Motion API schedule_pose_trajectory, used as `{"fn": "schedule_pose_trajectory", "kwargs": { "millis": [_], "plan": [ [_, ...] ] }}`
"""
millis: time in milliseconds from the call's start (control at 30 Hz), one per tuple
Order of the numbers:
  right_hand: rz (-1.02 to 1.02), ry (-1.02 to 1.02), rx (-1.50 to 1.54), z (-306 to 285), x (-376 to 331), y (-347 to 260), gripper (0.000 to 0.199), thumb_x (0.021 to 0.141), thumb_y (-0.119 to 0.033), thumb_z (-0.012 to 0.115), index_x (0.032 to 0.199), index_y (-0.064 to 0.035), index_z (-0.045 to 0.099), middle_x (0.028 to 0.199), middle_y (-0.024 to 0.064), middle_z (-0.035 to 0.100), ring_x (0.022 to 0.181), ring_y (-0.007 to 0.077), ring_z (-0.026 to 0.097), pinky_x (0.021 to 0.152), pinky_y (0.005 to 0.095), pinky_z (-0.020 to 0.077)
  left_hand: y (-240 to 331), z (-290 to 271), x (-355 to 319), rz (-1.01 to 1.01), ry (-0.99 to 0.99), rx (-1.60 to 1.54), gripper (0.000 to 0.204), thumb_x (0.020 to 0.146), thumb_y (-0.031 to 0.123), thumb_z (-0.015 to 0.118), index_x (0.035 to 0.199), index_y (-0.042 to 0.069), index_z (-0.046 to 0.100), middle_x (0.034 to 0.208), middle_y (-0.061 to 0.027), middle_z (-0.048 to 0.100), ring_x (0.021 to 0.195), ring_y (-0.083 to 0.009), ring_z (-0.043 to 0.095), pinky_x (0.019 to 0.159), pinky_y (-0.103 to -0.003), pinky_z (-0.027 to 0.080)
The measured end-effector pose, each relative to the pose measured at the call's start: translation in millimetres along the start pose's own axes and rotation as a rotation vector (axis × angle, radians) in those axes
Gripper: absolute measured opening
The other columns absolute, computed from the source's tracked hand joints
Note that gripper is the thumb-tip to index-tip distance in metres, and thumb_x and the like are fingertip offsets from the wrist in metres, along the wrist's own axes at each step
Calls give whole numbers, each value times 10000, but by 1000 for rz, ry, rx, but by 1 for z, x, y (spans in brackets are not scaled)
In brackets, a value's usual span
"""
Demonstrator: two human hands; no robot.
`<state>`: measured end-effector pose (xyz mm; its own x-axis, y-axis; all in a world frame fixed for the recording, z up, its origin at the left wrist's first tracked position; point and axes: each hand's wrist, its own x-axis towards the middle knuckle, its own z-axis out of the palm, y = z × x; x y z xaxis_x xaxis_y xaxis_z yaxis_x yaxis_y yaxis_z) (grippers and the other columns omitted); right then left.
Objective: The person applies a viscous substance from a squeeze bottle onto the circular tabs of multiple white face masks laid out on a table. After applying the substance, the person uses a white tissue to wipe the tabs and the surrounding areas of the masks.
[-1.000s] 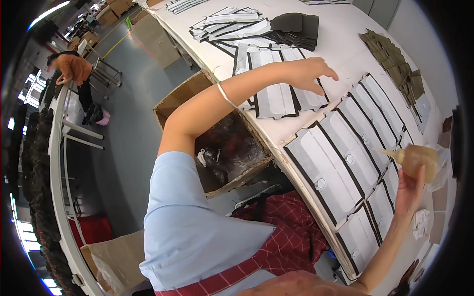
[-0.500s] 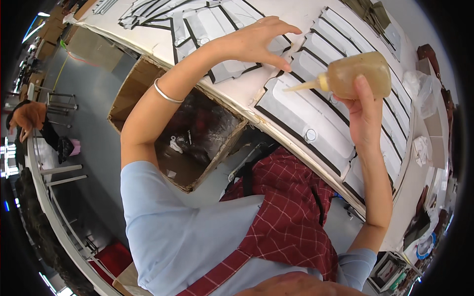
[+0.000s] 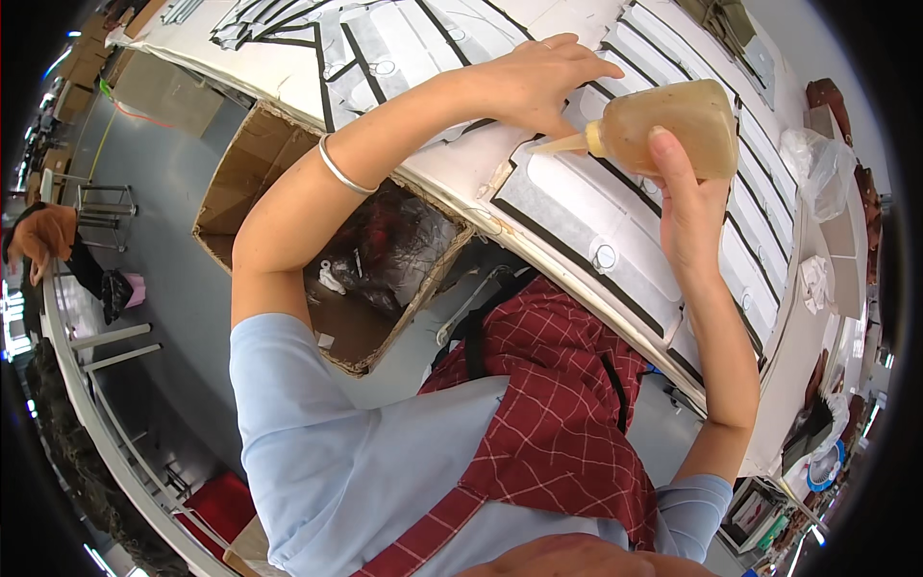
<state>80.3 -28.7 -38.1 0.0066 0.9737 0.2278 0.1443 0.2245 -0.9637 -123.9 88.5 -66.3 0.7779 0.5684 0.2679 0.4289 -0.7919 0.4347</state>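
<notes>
My right hand (image 3: 694, 207) is closed around a squeeze bottle (image 3: 678, 120) of cloudy amber liquid. The bottle lies tipped on its side, and its thin yellowish nozzle (image 3: 565, 144) points left, close to the thumb of my left hand. My left hand (image 3: 543, 85) hovers over the table with fingers stretched and apart, holding nothing that I can see. Beneath both hands lies a row of overlapping pale panels (image 3: 558, 213) with black edges. Whether the nozzle tip touches a panel, I cannot tell.
More black-edged panels (image 3: 409, 48) cover the white table (image 3: 476, 163) at the far left. Below its edge stands an open cardboard box (image 3: 231, 183) with clear plastic inside. A crumpled clear bag (image 3: 829, 178) sits at the right. Another person (image 3: 48, 236) is at the far left.
My left hand has moved slightly right and down, closer to the nozzle. The bottle in my right hand has shifted a little left and up in the picture.
</notes>
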Motion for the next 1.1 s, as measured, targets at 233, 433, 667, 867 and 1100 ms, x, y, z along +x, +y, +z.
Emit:
{"fn": "schedule_pose_trajectory", "kwargs": {
  "millis": [233, 433, 667, 867, 1100],
  "plan": [
    [59, -14, 52, 10, -12, -8, 440, 914, -262, 737, 1230, -5, 570, 1119, 98, 645, 975, 169, 652, 822, 337, 562, -6, 8, -1, 8, 47, 29, 887, 680, 195, 830, 1477, 107, 451, 1334, -167, 556, 1292, -330, 485, 1087, -437, 432],
    [75, -36, 124, 13, -20, -5, 439, 915, -286, 736, 1212, 1, 587, 1088, 101, 666, 957, 172, 665, 800, 321, 570, 3, 2, -4, -46, 17, 15, 910, 677, 201, 851, 1487, 124, 445, 1351, -174, 527, 1263, -352, 514, 1080, -428, 447],
    [252, -184, 976, -27, 0, -4, 509, 990, -332, 633, 1349, -3, 484, 1279, 136, 614, 1081, 233, 660, 845, 365, 630, -10, 3, 4, -82, 120, -193, 896, 689, 302, 863, 1475, 142, 465, 1350, -185, 542, 1281, -354, 504, 1092, -447, 427],
    [15, 173, 594, -57, 45, -6, 495, 974, -356, 656, 1283, 15, 543, 1230, 139, 626, 1045, 190, 670, 809, 327, 638, -52, -2, 29, -152, 344, -297, 685, 843, 248, 756, 1423, 14, 477, 1309, -254, 590, 1236, -384, 553, 1051, -409, 439],
    [-15, 123, 200, -41, 65, 20, 408, 955, -328, 688, 1188, 1, 625, 1096, 95, 685, 974, 172, 687, 782, 325, 613, -58, 15, 54, -112, 303, -192, 812, 748, 308, 813, 1412, -17, 475, 1294, -289, 569, 1246, -414, 523, 1069, -441, 423]
  ]
}}
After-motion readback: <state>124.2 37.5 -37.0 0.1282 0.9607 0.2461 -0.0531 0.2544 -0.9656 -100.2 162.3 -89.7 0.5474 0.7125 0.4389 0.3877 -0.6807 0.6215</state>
